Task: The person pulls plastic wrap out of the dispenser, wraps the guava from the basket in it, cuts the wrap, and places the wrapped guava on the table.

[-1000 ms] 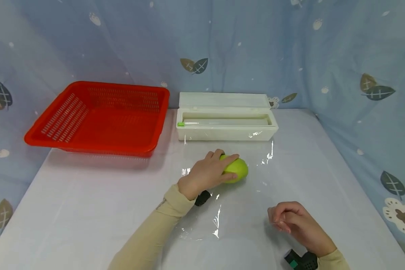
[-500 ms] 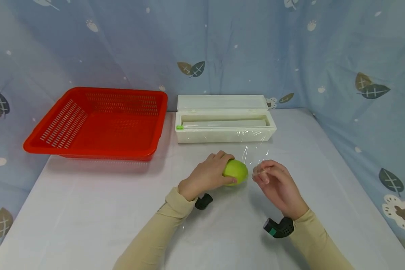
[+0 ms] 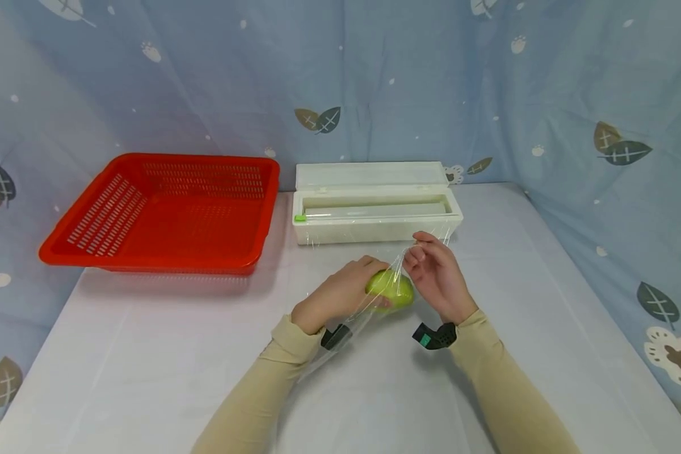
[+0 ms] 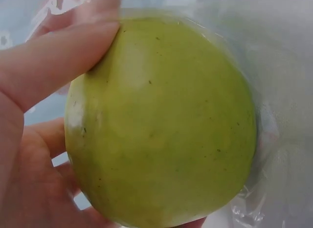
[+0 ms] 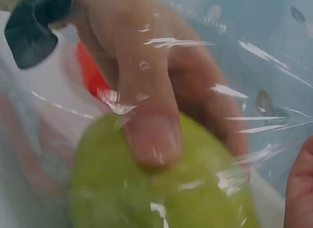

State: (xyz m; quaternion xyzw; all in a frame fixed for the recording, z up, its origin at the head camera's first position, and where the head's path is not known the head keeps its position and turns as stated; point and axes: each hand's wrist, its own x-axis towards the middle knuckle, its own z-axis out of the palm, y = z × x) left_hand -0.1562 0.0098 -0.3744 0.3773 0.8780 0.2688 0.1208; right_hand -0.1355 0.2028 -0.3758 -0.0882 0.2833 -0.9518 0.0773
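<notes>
My left hand (image 3: 337,291) grips a green apple (image 3: 390,290) from its left side, just above the middle of the table. Clear cling film (image 5: 259,125) drapes over the apple and the left thumb, with shiny creases in the right wrist view. My right hand (image 3: 438,271), fingers curled, pinches the gathered film just right of the apple. In the left wrist view, small dark specks dot the apple's smooth skin, and loose film hangs beside it. Behind the hands stands a white cling film dispenser (image 3: 374,232), its lid raised and the roll inside.
A red plastic basket (image 3: 181,257) with slotted walls stands at the back left. White cloth (image 3: 164,366) covers the table, and a blue patterned curtain (image 3: 374,69) hangs behind. A green slider (image 3: 300,218) sits at the dispenser's left end.
My right hand has moved up and left to the apple, lifting the film's edge over it. The left hand has kept its grip on the apple, nearly in place.
</notes>
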